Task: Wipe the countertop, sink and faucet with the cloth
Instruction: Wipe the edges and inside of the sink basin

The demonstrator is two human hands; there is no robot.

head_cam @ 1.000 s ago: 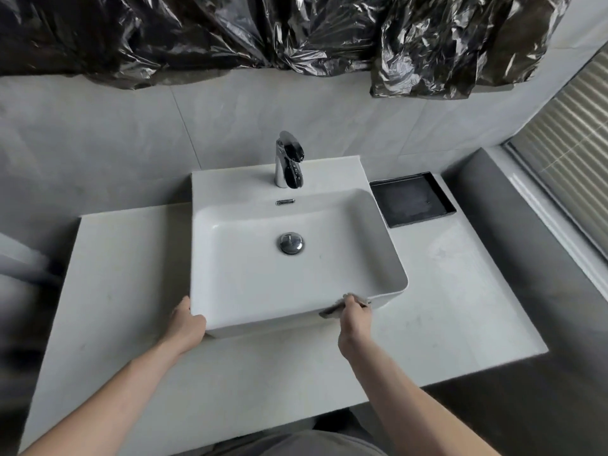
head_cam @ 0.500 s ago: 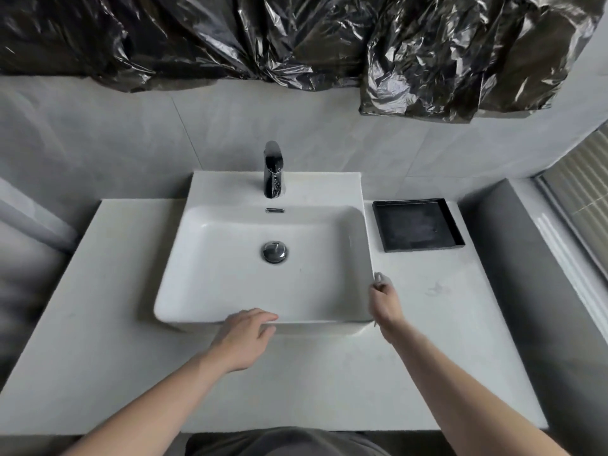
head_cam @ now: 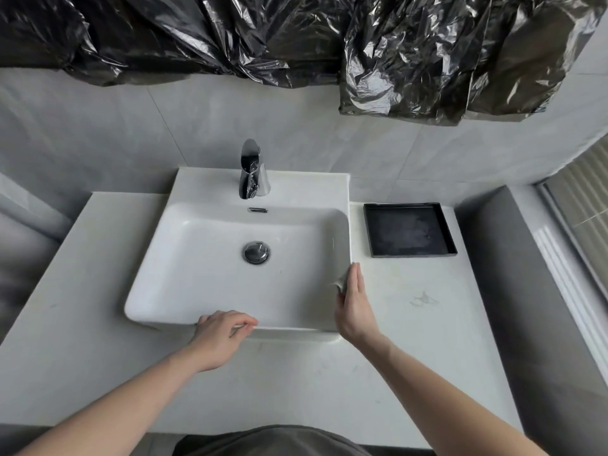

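Sink: a white rectangular ceramic vessel sink [head_cam: 197,284] stands on the countertop, centre-left in the scene; its basin holds no water that shows.
Drain: a round chrome drain stopper [head_cam: 256,252] sits in the middle of the basin floor, with a small chrome overflow slot [head_cam: 257,210] on the far basin wall.
Faucet: a tall chrome single-lever faucet [head_cam: 251,169] rises upright from the sink's far ledge, spout pointing toward the basin.
Countertop: a pale white stone countertop [head_cam: 411,340] runs left and right of the sink; a faint smudge marks it to the right of the right hand.
Cloth: a small grey cloth [head_cam: 341,282], mostly hidden, is pressed against the sink's right outer rim, toward the near corner.
Right hand: the right hand [head_cam: 353,306] holds the cloth, fingers straight and pointing far, flat along the sink's right side.
Left hand: the left hand [head_cam: 221,335] rests on the sink's near rim, fingers loosely curled over the edge, holding nothing.
Tray: a black shallow rectangular tray [head_cam: 409,229] lies on the countertop just right of the sink, at the far side.
Wall: grey tiles, with crumpled black plastic sheeting [head_cam: 296,37] hung across the top.
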